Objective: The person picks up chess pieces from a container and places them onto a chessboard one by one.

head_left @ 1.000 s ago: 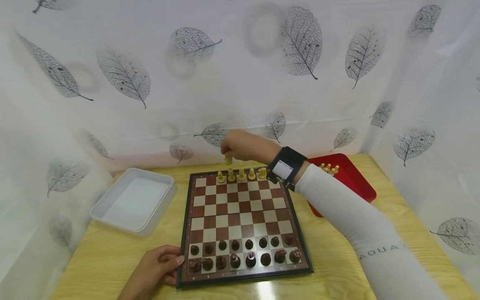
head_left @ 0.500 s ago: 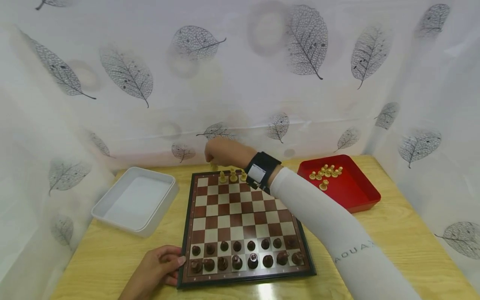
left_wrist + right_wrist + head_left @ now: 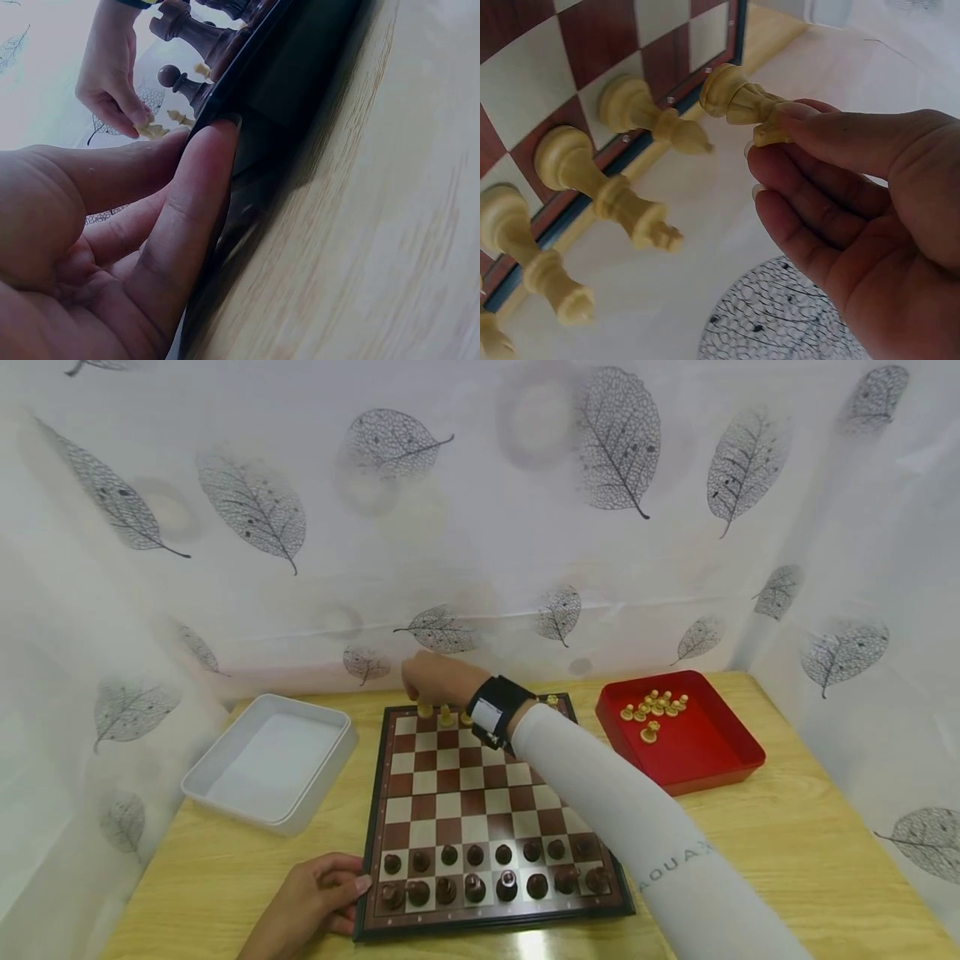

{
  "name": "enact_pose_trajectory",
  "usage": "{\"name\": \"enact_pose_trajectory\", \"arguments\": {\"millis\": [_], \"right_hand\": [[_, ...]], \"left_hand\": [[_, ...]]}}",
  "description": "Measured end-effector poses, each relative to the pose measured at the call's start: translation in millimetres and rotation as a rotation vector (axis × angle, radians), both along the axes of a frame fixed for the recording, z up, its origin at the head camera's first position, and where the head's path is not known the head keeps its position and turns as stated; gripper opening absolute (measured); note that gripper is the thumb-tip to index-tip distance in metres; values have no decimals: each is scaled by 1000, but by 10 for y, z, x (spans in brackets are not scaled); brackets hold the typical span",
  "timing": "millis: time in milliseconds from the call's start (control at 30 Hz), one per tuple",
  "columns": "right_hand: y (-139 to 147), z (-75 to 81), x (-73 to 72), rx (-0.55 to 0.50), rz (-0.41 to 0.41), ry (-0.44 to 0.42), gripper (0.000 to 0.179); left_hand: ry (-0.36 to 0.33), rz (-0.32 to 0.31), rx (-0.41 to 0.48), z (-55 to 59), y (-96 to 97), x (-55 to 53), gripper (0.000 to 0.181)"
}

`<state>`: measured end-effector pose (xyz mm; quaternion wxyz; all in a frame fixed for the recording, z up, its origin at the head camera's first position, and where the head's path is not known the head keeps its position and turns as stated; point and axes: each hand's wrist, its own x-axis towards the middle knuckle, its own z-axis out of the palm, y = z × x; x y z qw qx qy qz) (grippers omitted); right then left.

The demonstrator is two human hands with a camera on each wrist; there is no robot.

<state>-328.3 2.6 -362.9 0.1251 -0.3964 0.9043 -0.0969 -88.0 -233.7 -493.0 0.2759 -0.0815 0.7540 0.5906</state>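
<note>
My right hand (image 3: 435,678) reaches over the far left of the chessboard (image 3: 480,777). Its thumb and fingers pinch a cream knight (image 3: 742,101) by the head, base toward the board's back row. Beside it stand a cream bishop (image 3: 656,116), the king (image 3: 600,184) and the queen (image 3: 536,251); in the head view my wrist and sleeve hide part of that row. My left hand (image 3: 311,893) grips the board's near left edge between thumb and fingers, close to a dark rook (image 3: 199,34) and a dark pawn (image 3: 185,86).
Two rows of dark chess pieces (image 3: 475,885) stand along the near side. A red tray (image 3: 705,743) at the right holds several cream pieces (image 3: 656,703). A white plastic box (image 3: 273,760) sits at the left on the wooden table (image 3: 810,827). Leaf-printed curtain (image 3: 480,543) surrounds the back.
My right hand has moved left and down with the knight, to the board's back row. The red tray shows more fully as the sleeve shifted left. My left hand keeps its place.
</note>
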Motion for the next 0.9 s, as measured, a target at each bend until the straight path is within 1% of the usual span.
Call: {"name": "enact_pose_trajectory", "arguments": {"millis": [67,167,233,400,467,567,667,767,900], "right_hand": [[-21,-33,3,29,-16,-21,15],[-50,-77,18,48,-38,-41,20],[-67,-106,19,52,-41,-52,21],[-104,-180,-22,40,-18,-32,17],[-115,-212,-39,38,-9,-23,25],[-136,-256,-50,50,1,-7,45],[-151,-280,-37,69,9,17,54],[-159,-287,-17,77,13,40,49],[-161,-293,-11,64,5,59,29]], "left_hand": [[-2,0,-1,1,0,5,60],[-4,3,1,-4,3,8,60],[-4,4,5,-11,6,8,59],[9,-1,1,-13,-2,1,58],[13,-2,-5,-7,-4,0,59],[16,-4,-5,-10,-6,-4,60],[16,-10,6,-24,-3,-6,59],[16,-12,10,-42,-3,-6,57],[13,-5,1,-45,-4,-11,57]]}}
